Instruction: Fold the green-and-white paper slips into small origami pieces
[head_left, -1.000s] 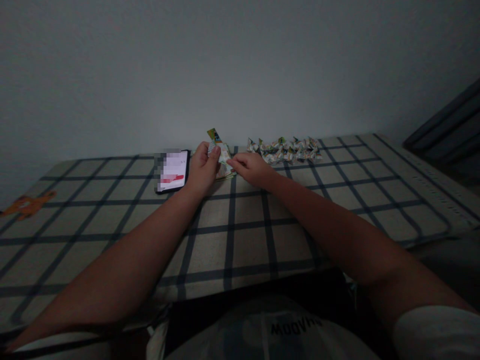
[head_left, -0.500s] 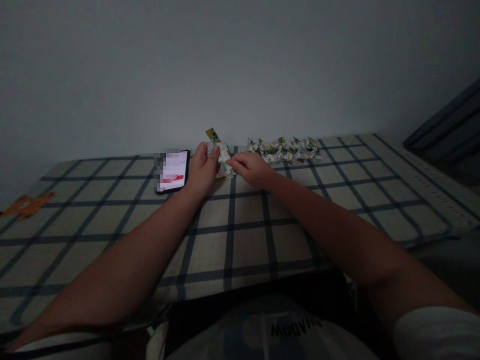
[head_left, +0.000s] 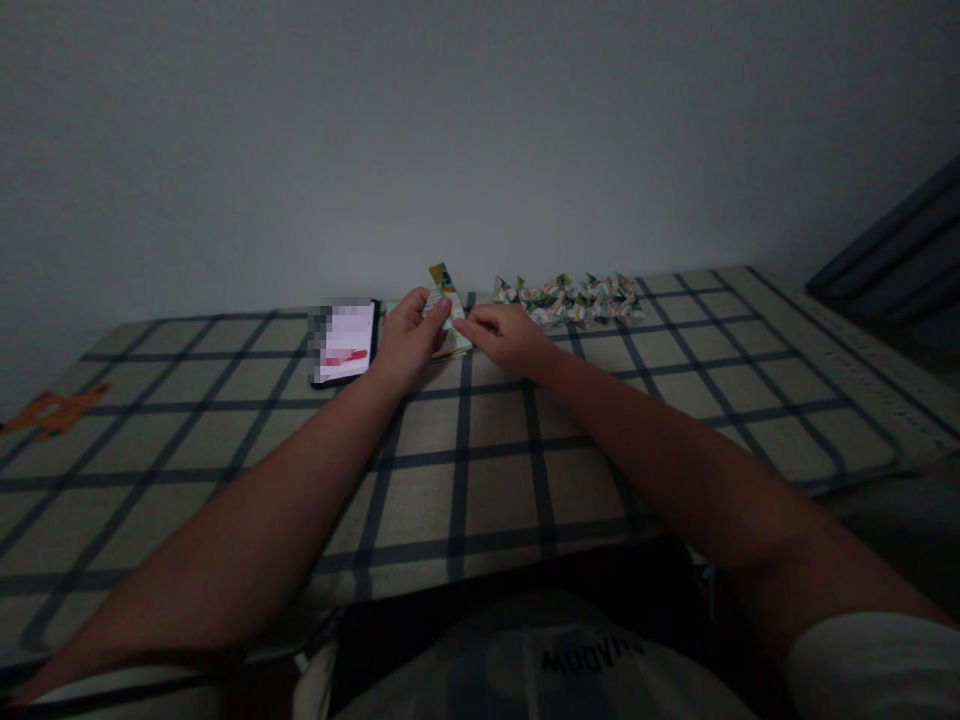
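Observation:
My left hand (head_left: 412, 330) is closed on a folded strip of printed paper (head_left: 442, 285), thumb on top, with its yellow-green end sticking up past the fingers. At the strip's right edge, my right hand (head_left: 499, 335) pinches the paper between thumb and forefinger; the fingertips are small and dim. Beneath the hands lies a stack of printed paper sheets (head_left: 456, 352), partly hidden by the left hand. Right of my right hand, several folded paper pieces (head_left: 574, 300) with pointed tips sit in rows.
A phone (head_left: 346, 343) with a lit screen lies just left of my left hand. The checked tablecloth (head_left: 495, 490) covers the table up to the grey wall (head_left: 480, 140). An orange cut-out or toy-like shape (head_left: 56, 410) is at the far left. Dark folded fabric (head_left: 900, 250) hangs at right.
The left hand has shifted slightly right, and the paper strip has turned more upright. The right hand stays nearly in place, its fingers a little changed.

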